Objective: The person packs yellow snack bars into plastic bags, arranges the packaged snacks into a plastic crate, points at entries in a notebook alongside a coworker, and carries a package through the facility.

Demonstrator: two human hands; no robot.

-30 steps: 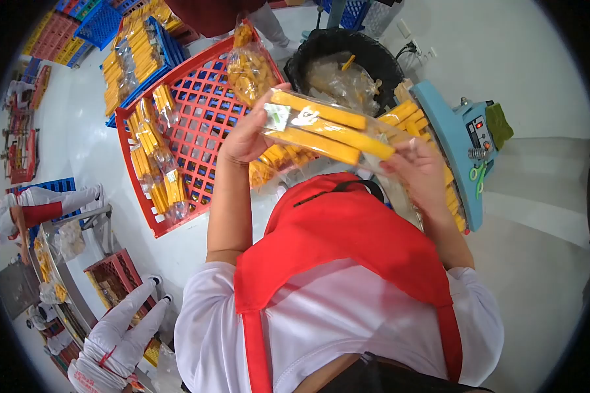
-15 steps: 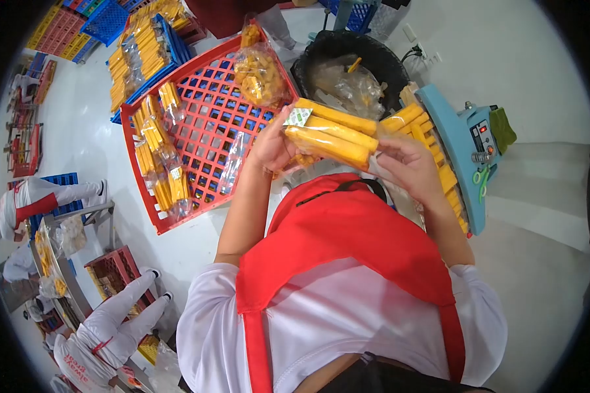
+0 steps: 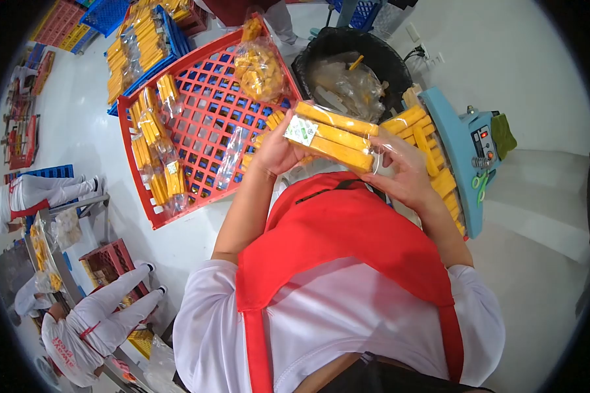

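A clear plastic pack of yellow sticks (image 3: 339,135) is held up in front of my red apron, with three thick sticks side by side and a white-and-green label at its left end. My left hand (image 3: 275,149) grips the labelled end. At the other end, my right hand (image 3: 403,169) has its fingers closed on the loose plastic. Just beyond my right hand, more yellow sticks (image 3: 432,154) lie against a blue-green machine (image 3: 453,157) with a control panel.
To the left is a red crate (image 3: 203,124) with packed sticks (image 3: 152,134), a bag of yellow pieces (image 3: 259,72) and clear wrappers (image 3: 233,160). Behind stands a black-lined bin (image 3: 308,56) with plastic scraps. Co-workers (image 3: 78,334) in white bend over tables at far left.
The pack has tilted so its label faces me more fully. My right hand has shifted slightly down along the pack's right end, and the view has moved a little.
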